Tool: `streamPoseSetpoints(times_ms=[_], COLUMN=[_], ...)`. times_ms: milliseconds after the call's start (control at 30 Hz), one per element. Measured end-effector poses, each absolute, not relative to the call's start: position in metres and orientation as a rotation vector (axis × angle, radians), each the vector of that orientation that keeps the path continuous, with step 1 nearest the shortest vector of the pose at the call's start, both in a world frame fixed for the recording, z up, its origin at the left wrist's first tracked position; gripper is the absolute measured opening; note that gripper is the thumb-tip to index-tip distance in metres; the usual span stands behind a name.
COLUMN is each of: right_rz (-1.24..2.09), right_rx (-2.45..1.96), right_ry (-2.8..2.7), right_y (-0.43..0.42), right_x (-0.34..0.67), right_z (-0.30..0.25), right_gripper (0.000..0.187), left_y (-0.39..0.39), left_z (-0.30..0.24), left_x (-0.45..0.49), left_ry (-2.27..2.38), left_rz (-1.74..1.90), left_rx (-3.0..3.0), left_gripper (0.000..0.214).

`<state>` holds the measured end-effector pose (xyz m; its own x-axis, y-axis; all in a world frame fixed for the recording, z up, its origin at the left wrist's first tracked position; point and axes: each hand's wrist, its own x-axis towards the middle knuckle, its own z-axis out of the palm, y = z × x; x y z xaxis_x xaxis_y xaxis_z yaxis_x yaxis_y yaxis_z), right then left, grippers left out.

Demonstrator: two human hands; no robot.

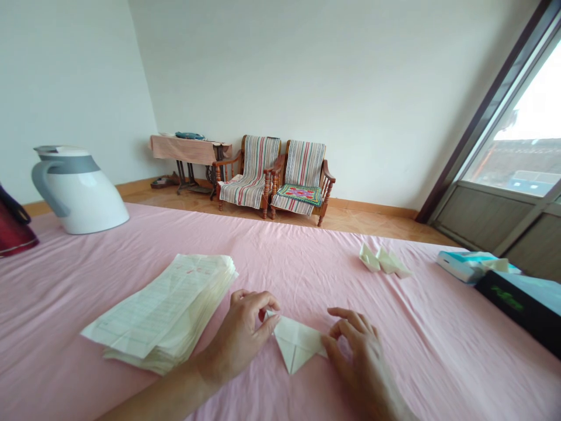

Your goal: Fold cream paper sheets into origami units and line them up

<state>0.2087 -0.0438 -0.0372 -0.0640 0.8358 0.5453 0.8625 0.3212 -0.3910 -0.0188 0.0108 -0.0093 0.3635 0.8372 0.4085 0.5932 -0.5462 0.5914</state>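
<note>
Midway through folding: left hand (245, 333) and right hand (355, 351) pinching half-folded paper (295, 342), finished folded pieces (383, 261) at two o'clock, paper stack (166, 310) at nine.

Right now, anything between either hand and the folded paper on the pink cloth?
Nothing visible. The left hand pinches the upper left corner of the folded paper; the right hand touches its right corner. The paper stack lies off to the left, apart from it.
</note>
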Motion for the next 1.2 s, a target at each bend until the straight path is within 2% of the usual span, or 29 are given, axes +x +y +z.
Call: streamPoseSetpoints(times_ms=[133, 333, 533, 733, 867, 1100, 1200], right_rz=[0.002, 0.129, 0.253, 0.286, 0.312, 0.402, 0.420], right_rx=[-1.578, -1.551, -1.468, -1.413, -1.423, -1.361, -1.332], right_ry=[-1.886, -1.961, -2.138, -2.165, -2.164, -2.157, -2.144], right_y=[-0.039, -0.042, -0.051, -0.053, -0.050, -0.043, -0.046], right_x=[0.210, 0.216, 0.228, 0.230, 0.228, 0.231, 0.227], right_z=[-0.048, -0.042, -0.015, -0.010, -0.015, -0.023, -0.020], right_gripper=[0.011, 0.005, 0.035, 0.047, 0.045, 0.029, 0.031], left_y=[0.014, 0.008, 0.004, 0.005, 0.004, 0.002, 0.002], left_z=[-0.010, -0.003, 0.001, 0.002, 0.003, 0.013, 0.016], left_x=[-0.020, -0.020, -0.019, -0.021, -0.022, -0.023, -0.024], left_ry=[1.166, 0.915, 0.912, 0.849, 0.805, 0.775, 0.771], left_rz=[0.933, 0.696, 0.556, 0.430, 0.380, 0.319, 0.329], left_rx=[2.477, 2.710, 2.741, 2.907, 2.995, 2.837, 2.766], left_gripper=[0.016, 0.016, 0.013, 0.021, 0.024, 0.033, 0.038])
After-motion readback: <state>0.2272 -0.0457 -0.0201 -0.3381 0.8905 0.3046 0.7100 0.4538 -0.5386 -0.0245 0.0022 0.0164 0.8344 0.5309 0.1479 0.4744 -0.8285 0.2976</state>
